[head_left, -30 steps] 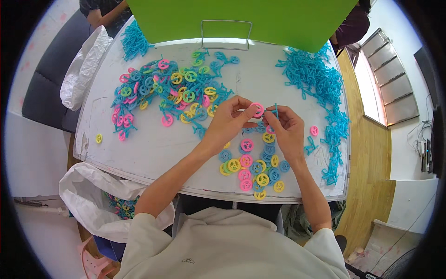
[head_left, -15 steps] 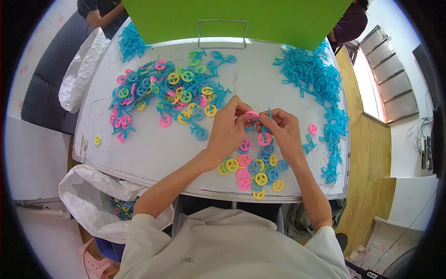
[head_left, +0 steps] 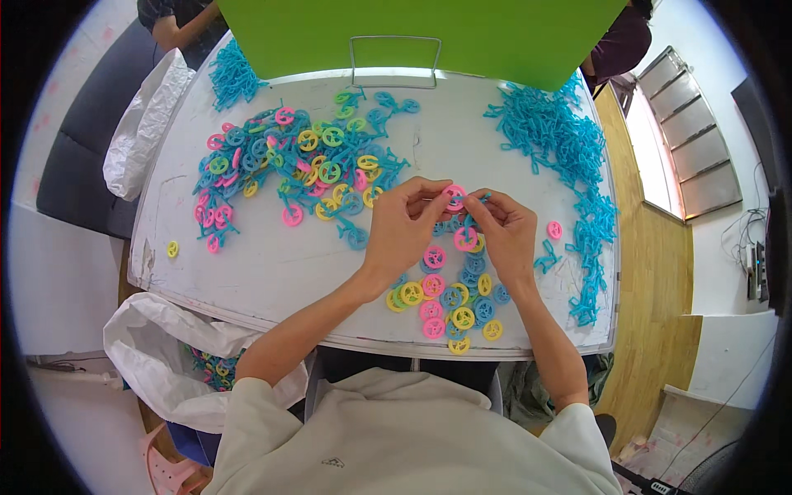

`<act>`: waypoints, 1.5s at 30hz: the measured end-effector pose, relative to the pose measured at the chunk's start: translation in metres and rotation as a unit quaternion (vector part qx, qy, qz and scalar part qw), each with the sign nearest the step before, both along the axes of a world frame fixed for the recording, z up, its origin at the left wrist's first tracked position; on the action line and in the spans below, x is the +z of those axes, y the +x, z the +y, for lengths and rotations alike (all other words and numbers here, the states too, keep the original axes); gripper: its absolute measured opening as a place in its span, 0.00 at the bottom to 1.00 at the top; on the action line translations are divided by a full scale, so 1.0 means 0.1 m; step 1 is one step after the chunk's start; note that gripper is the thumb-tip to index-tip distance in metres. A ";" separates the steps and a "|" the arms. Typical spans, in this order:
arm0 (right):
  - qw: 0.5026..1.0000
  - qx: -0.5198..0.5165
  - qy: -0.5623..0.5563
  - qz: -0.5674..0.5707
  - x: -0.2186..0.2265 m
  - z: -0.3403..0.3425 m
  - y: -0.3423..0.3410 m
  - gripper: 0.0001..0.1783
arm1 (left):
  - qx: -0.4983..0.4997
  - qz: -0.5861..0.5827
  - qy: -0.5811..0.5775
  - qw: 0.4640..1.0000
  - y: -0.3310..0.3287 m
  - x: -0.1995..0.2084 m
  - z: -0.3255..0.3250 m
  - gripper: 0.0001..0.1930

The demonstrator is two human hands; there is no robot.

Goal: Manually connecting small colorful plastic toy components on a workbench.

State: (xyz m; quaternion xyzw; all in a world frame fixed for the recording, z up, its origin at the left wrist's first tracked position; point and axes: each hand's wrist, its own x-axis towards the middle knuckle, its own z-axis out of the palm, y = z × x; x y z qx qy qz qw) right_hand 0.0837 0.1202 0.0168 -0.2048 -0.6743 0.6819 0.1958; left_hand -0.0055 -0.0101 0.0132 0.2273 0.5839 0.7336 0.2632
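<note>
A small pink plastic wheel (head_left: pixel 454 196) is pinched between the fingertips of my left hand (head_left: pixel 403 224). My right hand (head_left: pixel 510 235) closes on a small blue plastic frame (head_left: pixel 469 221), mostly hidden by the fingers and touching that wheel. Just below hangs a second pink wheel (head_left: pixel 465 240), which seems to be on the frame's lower end. Under both hands lie loose wheels in blue, yellow and pink, among them a yellow wheel (head_left: pixel 463 318) and a pink wheel (head_left: pixel 433 285).
Frames with wheels form a mixed pile (head_left: pixel 309 157) at the left. Loose blue frames (head_left: pixel 549 128) run down the right edge; more (head_left: pixel 235 76) lie far left. A green panel (head_left: pixel 421 37) stands at the back. A white sack (head_left: pixel 165 355) hangs open at the near left. People sit beyond.
The pink wheel in my left hand has turned from nearly edge-on to face upward. Both hands have shifted slightly, and the right fingers have tilted the blue frame.
</note>
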 end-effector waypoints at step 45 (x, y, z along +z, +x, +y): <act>0.960 -0.073 0.248 -0.108 -0.01 0.54 0.89 0.06 | -0.055 0.301 -0.250 0.919 -0.15 -0.01 -0.05 0.10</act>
